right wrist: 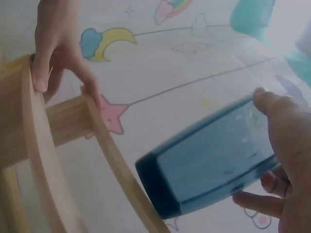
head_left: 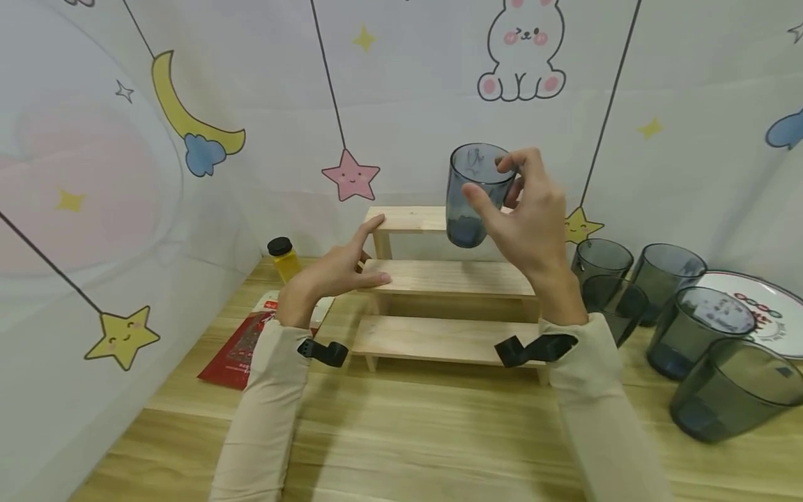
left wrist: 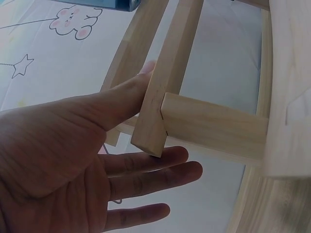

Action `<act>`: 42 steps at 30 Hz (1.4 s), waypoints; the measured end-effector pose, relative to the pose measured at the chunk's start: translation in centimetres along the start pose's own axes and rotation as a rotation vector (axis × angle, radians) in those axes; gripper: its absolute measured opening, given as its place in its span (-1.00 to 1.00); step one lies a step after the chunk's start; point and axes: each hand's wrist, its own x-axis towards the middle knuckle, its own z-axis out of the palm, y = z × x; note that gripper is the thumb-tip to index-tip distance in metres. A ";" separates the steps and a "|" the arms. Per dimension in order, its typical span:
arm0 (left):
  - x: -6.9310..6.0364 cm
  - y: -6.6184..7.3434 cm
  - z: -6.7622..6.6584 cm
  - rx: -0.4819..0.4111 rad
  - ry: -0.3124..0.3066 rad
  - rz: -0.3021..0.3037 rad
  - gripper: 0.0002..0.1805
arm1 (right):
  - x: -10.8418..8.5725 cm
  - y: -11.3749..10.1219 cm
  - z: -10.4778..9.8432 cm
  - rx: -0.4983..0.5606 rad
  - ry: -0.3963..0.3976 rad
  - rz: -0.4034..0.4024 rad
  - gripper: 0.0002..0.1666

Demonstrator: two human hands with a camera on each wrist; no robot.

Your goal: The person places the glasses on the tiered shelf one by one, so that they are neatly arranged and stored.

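Observation:
A three-step wooden rack (head_left: 452,277) stands on the table. At its left end, my left hand (head_left: 332,272) rests thumb on the middle step and index finger on the top one. Its other fingers stretch out straight past the plank's end in the left wrist view. My right hand (head_left: 533,216) holds a smoky blue drinking glass (head_left: 466,209) near the rim, thumb on one side and fingers on the other. Upright but slightly tilted, the glass hangs above the rack's top step. In the right wrist view, the dark base of the glass (right wrist: 158,187) overlaps the top plank; contact cannot be told.
Several similar glasses (head_left: 709,397) stand at the right, beside a white plate (head_left: 781,300) with red print. On the left lie a red packet (head_left: 232,355) and a yellow bottle (head_left: 288,265) with a black cap. A printed cloth (head_left: 426,104) hangs behind the wooden table (head_left: 401,432).

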 end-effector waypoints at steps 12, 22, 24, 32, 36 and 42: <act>0.2 -0.2 0.2 -0.030 -0.019 -0.022 0.08 | -0.5 0.3 3.4 0.187 0.074 0.131 -0.35; 0.2 -0.4 -0.2 -0.021 -0.032 -0.042 0.09 | -0.8 0.9 3.7 0.224 -0.024 0.179 -0.11; 0.3 -0.4 -0.1 -0.020 -0.032 -0.039 0.09 | -1.0 1.4 3.9 0.221 -0.077 0.202 -0.05; 0.4 -0.1 0.1 -0.014 -0.019 -0.014 0.08 | -1.8 2.0 4.8 0.178 -0.281 0.274 0.04; 0.4 -0.2 0.2 -0.009 -0.013 0.000 0.08 | -1.8 1.8 4.5 0.101 -0.348 0.316 -0.03; 0.3 -0.4 0.0 -0.003 -0.010 -0.004 0.07 | -1.7 1.6 3.4 -0.065 -0.516 0.304 -0.11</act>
